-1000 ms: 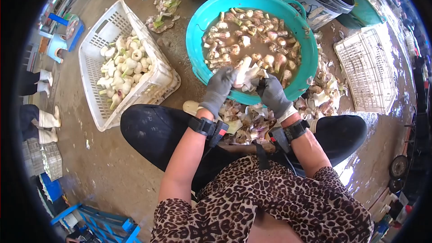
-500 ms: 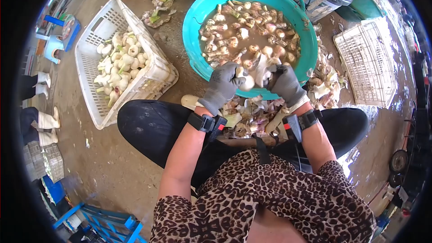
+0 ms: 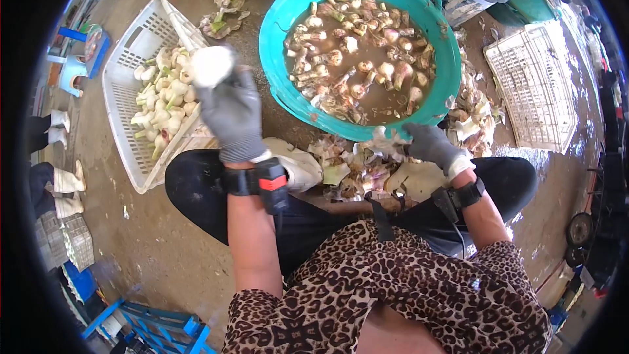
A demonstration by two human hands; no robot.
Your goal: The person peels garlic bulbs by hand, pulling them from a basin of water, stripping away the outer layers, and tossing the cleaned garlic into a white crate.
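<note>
Left grip point(image 3: 232, 110), clamped on a white bulb point(image 3: 213, 65) left of the tub point(image 3: 272, 46): probably firm, slick, best cupped; right grip point(image 3: 434, 145), closure unclear.

Garlic bulb point(image 3: 211, 65): single, white, rounded, looks stripped of coarse skin. I hold it in my left hand point(image 3: 230, 106), between 10 and 11 o'clock in my view, seen against the right side of the white crate point(image 3: 121, 137). Motion blur hides its tilt.

Skin scrap point(image 3: 385, 146): pale, thin, crumpled, ragged-edged. Lies near 3 o'clock, at the fingertips of my right hand point(image 3: 431, 144), beside the teal basin's point(image 3: 275, 59) 6 o'clock rim. Whether pinched: I cannot tell.
</note>
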